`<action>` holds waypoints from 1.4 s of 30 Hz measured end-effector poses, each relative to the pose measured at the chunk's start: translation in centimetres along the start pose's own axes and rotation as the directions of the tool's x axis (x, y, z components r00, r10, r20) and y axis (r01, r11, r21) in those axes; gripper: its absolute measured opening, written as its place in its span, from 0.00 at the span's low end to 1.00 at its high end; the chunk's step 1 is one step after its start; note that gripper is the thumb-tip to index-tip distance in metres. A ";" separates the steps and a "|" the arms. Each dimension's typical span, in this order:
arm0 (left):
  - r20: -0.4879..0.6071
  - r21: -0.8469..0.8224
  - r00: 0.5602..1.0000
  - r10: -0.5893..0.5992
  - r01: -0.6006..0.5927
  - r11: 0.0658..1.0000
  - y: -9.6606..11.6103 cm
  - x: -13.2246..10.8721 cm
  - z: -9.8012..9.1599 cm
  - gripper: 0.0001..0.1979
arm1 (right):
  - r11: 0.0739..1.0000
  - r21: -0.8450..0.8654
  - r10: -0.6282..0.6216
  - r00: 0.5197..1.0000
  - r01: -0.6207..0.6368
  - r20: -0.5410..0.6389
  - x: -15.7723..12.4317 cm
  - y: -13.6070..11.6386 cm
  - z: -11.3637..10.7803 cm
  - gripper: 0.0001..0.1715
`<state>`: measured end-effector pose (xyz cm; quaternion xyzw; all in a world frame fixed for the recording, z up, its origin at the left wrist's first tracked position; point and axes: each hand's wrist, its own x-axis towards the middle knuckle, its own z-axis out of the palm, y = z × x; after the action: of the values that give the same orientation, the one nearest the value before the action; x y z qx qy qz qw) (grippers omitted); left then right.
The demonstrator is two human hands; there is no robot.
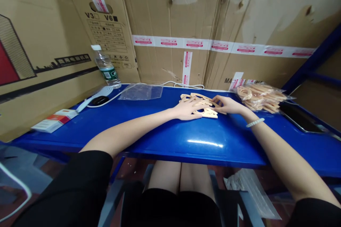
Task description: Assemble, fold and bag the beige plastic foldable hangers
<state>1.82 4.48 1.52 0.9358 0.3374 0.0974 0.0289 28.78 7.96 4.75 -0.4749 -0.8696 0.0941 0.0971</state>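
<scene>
Several flat, light wooden cut-out pieces [210, 113] lie close together on the blue table [165, 138]. My left hand [188, 109] rests flat over their left part with its fingers stretched out to the right. At their right side, my right hand [225, 104] touches the pieces with bent fingers; its fingertips are partly hidden, so whether it pinches one is unclear. Right of that hand sits a clear plastic bag of similar wooden pieces [259, 95].
An empty clear bag [141, 92] lies at the back. Left stand a water bottle [107, 69], a white brush-like object [94, 96], a black oval object [99, 101] and a small box [54, 120]. A dark phone-like slab [301, 117] lies right. Cardboard [173, 14] walls the back.
</scene>
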 end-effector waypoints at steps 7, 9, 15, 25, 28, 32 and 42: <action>0.004 0.019 0.986 -0.166 0.166 0.986 -5.3 2.4 0.3 0.32 | 0.981 -0.139 0.112 0.977 -0.138 -0.184 1.7 1.8 2.4 0.25; -0.001 0.048 0.982 -0.191 0.191 0.980 -6.5 3.1 0.3 0.31 | 0.971 -0.163 0.139 0.968 -0.175 -0.210 1.6 2.1 2.4 0.25; -0.055 0.098 0.968 -0.246 0.251 0.963 -7.7 4.5 -0.1 0.29 | 0.947 -0.186 0.219 0.948 -0.263 -0.230 0.9 2.5 1.7 0.21; -0.183 0.138 0.935 -0.304 0.331 0.933 -8.4 4.9 -0.1 0.30 | 0.908 -0.086 0.384 0.897 -0.409 -0.218 0.1 2.1 0.5 0.21; -0.230 0.255 0.959 -0.167 0.225 0.940 -7.6 4.0 -0.1 0.28 | 0.911 -0.020 0.399 0.892 -0.413 -0.214 0.2 1.4 0.5 0.24; -0.269 0.418 0.960 0.082 0.040 0.908 -5.3 1.5 0.1 0.19 | 0.904 0.110 0.426 0.888 -0.412 -0.174 0.3 0.5 0.6 0.26; -0.383 -0.002 0.923 0.024 -0.027 1.000 -2.0 -5.5 1.4 0.13 | 0.814 0.559 0.409 0.842 -0.161 -0.353 -0.5 -2.2 0.3 0.19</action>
<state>-3.26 2.52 -0.95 0.9030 0.3242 0.2798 -0.0356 27.15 6.37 5.02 -0.5690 -0.6815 0.2192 0.4047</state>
